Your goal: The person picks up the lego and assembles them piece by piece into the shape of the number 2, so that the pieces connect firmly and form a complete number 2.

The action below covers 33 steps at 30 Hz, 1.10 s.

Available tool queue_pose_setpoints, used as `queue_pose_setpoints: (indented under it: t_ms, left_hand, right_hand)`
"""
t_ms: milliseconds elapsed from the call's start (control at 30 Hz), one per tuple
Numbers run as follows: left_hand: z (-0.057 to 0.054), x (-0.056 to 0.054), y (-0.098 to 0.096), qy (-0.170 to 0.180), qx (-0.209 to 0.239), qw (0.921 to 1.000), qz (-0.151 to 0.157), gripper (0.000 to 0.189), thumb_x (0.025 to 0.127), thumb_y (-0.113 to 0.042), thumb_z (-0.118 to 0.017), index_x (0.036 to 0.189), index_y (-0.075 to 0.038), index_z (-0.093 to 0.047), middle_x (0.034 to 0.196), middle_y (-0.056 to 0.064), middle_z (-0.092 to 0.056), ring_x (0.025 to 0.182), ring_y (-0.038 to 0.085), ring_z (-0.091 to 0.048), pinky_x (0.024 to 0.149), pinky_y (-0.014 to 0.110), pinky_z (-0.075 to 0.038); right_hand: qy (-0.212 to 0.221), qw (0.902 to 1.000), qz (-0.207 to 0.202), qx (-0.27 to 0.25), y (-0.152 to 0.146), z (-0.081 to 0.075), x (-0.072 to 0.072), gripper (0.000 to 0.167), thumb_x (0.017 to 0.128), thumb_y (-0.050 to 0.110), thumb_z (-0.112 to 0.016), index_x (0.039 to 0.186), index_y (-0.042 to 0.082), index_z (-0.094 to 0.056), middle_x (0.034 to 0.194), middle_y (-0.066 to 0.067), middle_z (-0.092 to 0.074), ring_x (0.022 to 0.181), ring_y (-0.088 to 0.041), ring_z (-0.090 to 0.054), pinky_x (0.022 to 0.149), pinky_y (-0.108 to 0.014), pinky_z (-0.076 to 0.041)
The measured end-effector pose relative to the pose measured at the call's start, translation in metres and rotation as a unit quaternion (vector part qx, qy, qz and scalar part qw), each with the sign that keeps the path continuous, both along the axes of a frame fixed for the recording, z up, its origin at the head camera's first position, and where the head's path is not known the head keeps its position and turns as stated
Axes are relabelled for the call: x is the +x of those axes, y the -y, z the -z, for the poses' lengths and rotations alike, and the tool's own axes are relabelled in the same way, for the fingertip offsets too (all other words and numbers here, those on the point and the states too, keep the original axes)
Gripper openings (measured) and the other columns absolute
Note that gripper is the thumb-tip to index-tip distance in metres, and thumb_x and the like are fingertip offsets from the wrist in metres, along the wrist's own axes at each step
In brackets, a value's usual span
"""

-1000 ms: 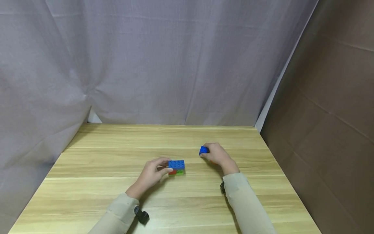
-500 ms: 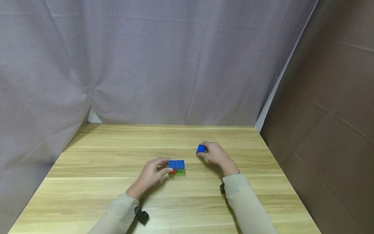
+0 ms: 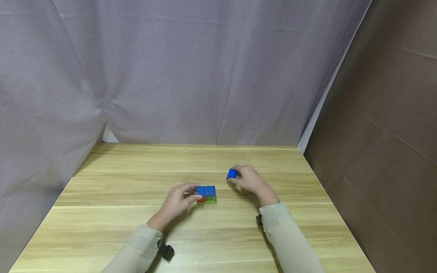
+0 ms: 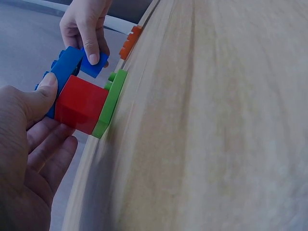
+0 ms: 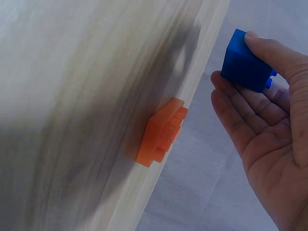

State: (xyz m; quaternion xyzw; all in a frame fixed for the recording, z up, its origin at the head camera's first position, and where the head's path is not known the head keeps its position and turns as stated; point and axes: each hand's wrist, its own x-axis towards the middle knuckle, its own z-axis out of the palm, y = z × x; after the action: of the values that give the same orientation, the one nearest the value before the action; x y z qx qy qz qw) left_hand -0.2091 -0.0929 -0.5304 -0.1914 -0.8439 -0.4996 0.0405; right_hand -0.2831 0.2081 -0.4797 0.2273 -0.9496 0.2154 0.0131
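Note:
My left hand (image 3: 178, 200) grips the upper part of a small stack of toy building bricks. On top is a long blue brick (image 3: 206, 190) with studs, below it a red brick (image 4: 82, 103), and at the bottom a thin green brick (image 4: 111, 103) with a stud showing beyond the red one. The left thumb lies on the blue brick in the left wrist view. To the right and farther back, my right hand (image 3: 250, 179) pinches a smaller blue brick (image 5: 245, 62) between thumb and fingers, held up off the table.
An orange brick (image 5: 161, 132) with studs up rests on the wooden table (image 3: 218, 235), under the right hand and hidden from the head view. Behind the table hangs a grey curtain (image 3: 170, 76), and a brownish cloth (image 3: 385, 113) hangs along the right side.
My right hand has moved a little to the left with the smaller blue brick, towards the stack. The left hand and the stack have stayed in place.

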Motion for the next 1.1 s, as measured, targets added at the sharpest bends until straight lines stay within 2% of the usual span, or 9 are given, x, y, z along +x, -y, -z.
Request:
queue_pose_setpoints:
  t_ms: [500,700,1100]
  left_hand:
    - [-0.001,0.001,-0.001,0.008,-0.003,1.0,-0.005,0.041,0.088,-0.032,-0.079,0.125,-0.019,-0.069,0.119,-0.002,-0.071,0.104,0.012,-0.069,0.092,0.029,-0.056]
    - [-0.001,0.002,-0.001,0.008,-0.001,0.9999,-0.007,0.039,0.087,-0.03,-0.08,0.124,-0.021,-0.069,0.115,-0.004,-0.072,0.103,0.011,-0.069,0.092,0.029,-0.056]
    - [-0.003,0.002,-0.001,0.008,-0.005,0.9999,-0.006,0.041,0.088,-0.033,-0.079,0.126,-0.021,-0.068,0.116,-0.003,-0.072,0.105,0.011,-0.068,0.093,0.029,-0.056]
  right_hand:
    - [0.008,0.9999,-0.01,-0.01,0.003,-0.002,0.004,0.035,0.092,0.032,-0.075,0.117,0.008,-0.069,0.095,0.001,-0.07,0.077,-0.007,-0.062,0.067,-0.025,-0.055]
    - [0.003,0.9999,-0.013,-0.01,0.005,-0.003,0.008,0.03,0.092,0.03,-0.076,0.113,0.009,-0.07,0.094,0.002,-0.071,0.08,-0.007,-0.064,0.07,-0.026,-0.057]
    - [0.004,0.9991,-0.034,-0.025,0.008,-0.01,0.012,0.029,0.092,0.03,-0.076,0.112,0.01,-0.07,0.092,0.003,-0.071,0.081,-0.01,-0.065,0.068,-0.025,-0.055]
